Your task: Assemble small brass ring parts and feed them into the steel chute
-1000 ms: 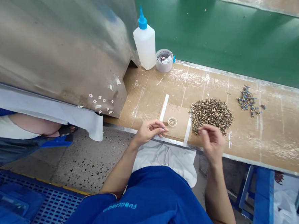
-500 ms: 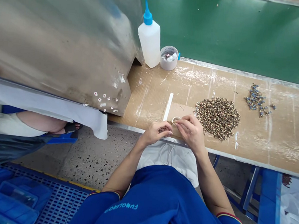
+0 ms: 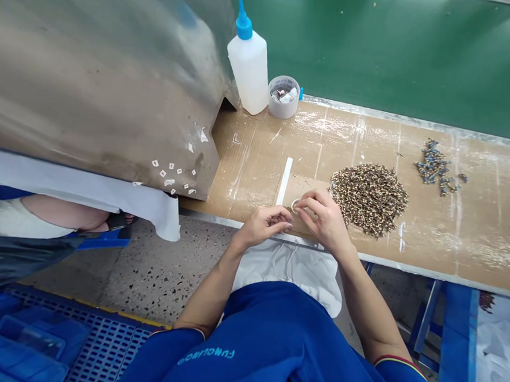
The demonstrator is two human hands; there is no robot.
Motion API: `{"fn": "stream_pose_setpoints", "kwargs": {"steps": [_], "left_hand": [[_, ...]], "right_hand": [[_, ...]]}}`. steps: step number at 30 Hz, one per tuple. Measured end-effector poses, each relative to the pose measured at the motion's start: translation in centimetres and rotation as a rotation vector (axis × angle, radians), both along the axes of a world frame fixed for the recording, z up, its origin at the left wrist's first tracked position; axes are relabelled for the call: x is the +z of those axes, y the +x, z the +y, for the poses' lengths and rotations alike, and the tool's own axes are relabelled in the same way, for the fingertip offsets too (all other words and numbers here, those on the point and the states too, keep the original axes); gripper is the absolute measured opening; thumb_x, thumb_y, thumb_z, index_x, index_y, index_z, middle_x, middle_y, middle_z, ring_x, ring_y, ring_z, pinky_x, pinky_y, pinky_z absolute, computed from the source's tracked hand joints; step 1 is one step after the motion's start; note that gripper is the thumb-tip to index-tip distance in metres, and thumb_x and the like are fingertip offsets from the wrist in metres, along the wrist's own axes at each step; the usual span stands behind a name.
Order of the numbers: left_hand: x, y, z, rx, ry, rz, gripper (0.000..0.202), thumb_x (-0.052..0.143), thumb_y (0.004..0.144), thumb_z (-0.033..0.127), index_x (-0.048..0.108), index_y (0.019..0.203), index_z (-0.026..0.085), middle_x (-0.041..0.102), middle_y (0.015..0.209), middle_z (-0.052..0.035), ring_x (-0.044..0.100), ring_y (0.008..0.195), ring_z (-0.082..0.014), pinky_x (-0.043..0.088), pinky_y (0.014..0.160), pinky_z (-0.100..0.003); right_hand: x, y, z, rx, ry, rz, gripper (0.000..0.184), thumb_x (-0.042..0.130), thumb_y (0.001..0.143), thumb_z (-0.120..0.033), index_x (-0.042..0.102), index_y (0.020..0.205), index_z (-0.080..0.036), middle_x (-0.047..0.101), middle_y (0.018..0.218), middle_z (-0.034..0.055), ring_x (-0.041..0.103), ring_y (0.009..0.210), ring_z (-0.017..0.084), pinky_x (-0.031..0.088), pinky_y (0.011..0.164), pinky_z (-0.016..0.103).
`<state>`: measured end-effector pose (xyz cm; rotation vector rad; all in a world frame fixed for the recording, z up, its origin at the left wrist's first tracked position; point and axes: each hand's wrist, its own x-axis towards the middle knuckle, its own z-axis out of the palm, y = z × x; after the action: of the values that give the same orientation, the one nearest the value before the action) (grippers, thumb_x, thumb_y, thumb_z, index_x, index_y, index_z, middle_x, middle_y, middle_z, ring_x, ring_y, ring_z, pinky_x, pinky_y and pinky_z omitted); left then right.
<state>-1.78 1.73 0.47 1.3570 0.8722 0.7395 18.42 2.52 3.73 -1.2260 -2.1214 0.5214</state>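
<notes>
Near the front edge of the bench (image 3: 433, 239), the left hand (image 3: 265, 225) curls; the right hand (image 3: 323, 219) bends at a white ring (image 3: 293, 204). Whether either grips anything, I cannot tell.

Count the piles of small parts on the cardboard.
2: the large brownish pile beside the right hand, and the smaller bluish pile farther right, toward the green surface. No pile seems hidden.

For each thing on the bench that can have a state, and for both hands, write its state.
Bottle: upright, blue nozzle fitted.
Tub: open-topped, scraps inside.
Large pile: loose, heaped.
Small pile: loose, scattered.
White ring: partly hidden.
Left hand: curled, contents unclear.
Right hand: bent, at the ring; grip unclear.
</notes>
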Motion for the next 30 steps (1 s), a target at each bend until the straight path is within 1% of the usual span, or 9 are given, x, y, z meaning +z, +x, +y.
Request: {"fn": "stream_pose_setpoints", "kwargs": {"steps": [5,8,12,17,21,23,25,27,30], "left_hand": [[-0.1,0.1,-0.1,0.024,-0.028,-0.015,0.022,0.07,0.086,0.034,0.066,0.089,0.012,0.069,0.072,-0.0038,0.066,0.063,-0.0103,0.051,0.056,-0.017],[0.0,0.1,-0.1,0.025,-0.024,0.013,0.023,0.07,0.086,0.034,0.067,0.089,0.012,0.069,0.072,-0.0042,0.065,0.062,-0.0102,0.051,0.055,-0.017],[0.1,0.1,0.0,0.01,0.014,0.039,0.021,0.068,0.087,0.032,0.067,0.09,0.012,0.07,0.072,-0.0044,0.065,0.062,-0.0104,0.051,0.056,-0.017],[0.2,0.0,0.0,0.008,0.104,0.088,0.02,0.065,0.089,0.033,0.068,0.091,0.013,0.07,0.072,-0.0044,0.065,0.061,-0.0112,0.049,0.055,-0.018],[0.2,0.1,-0.1,0.005,0.308,0.196,0.019,0.064,0.091,0.032,0.071,0.089,0.014,0.07,0.073,-0.0043,0.063,0.063,-0.0114,0.048,0.059,-0.02],[0.0,0.2,-0.2,0.001,0.408,0.241,0.019,0.063,0.093,0.031,0.072,0.089,0.014,0.071,0.073,-0.004,0.062,0.063,-0.0114,0.048,0.061,-0.02],[-0.1,0.4,-0.2,0.002,0.468,0.272,0.021,0.062,0.095,0.031,0.072,0.088,0.015,0.071,0.072,-0.0038,0.061,0.061,-0.0113,0.048,0.062,-0.021],[-0.3,0.6,-0.3,0.012,0.502,0.287,0.022,0.06,0.096,0.032,0.072,0.087,0.015,0.072,0.073,-0.0041,0.061,0.061,-0.0114,0.047,0.062,-0.021],[-0.4,0.7,-0.5,0.025,0.538,0.277,0.023,0.059,0.097,0.031,0.072,0.086,0.014,0.073,0.074,-0.0051,0.063,0.064,-0.0123,0.047,0.062,-0.021]], "right_hand": [[0.2,0.3,0.5,-0.059,0.07,-0.08,0.018,0.054,0.098,-0.023,0.067,0.086,-0.022,0.062,0.09,0.0069,0.057,0.084,0.021,0.047,0.076,0.035],[0.4,1.0,0.3,-0.014,0.035,-0.055,0.016,0.056,0.097,-0.023,0.067,0.086,-0.021,0.061,0.088,0.006,0.058,0.083,0.02,0.047,0.075,0.034],[-0.2,0.8,0.1,0.041,-0.018,0.042,0.013,0.058,0.096,-0.022,0.068,0.089,-0.022,0.062,0.088,0.0048,0.06,0.083,0.019,0.049,0.075,0.034],[-0.5,0.0,-0.5,-0.101,-0.06,0.174,0.013,0.058,0.095,-0.023,0.068,0.087,-0.023,0.065,0.091,0.0057,0.063,0.085,0.02,0.051,0.073,0.035],[0.3,0.7,-2.2,-0.233,-0.1,0.356,0.015,0.057,0.096,-0.03,0.065,0.086,-0.023,0.07,0.089,0.0064,0.066,0.084,0.019,0.053,0.068,0.033],[0.2,1.0,-3.2,-0.313,-0.143,0.493,0.015,0.058,0.096,-0.034,0.064,0.088,-0.023,0.071,0.087,0.0063,0.068,0.081,0.019,0.055,0.067,0.032],[-0.4,0.9,-3.9,-0.378,-0.198,0.625,0.017,0.06,0.096,-0.038,0.062,0.089,-0.023,0.072,0.085,0.0051,0.066,0.071,0.016,0.054,0.061,0.029],[-1.3,0.5,-4.4,-0.417,-0.234,0.738,0.019,0.062,0.095,-0.04,0.061,0.088,-0.022,0.071,0.082,0.0032,0.061,0.06,0.013,0.049,0.051,0.025],[-2.6,-0.3,-4.8,-0.45,-0.254,0.825,0.023,0.063,0.094,-0.044,0.058,0.086,-0.023,0.071,0.079,0.0014,0.056,0.053,0.011,0.043,0.044,0.022]]}}
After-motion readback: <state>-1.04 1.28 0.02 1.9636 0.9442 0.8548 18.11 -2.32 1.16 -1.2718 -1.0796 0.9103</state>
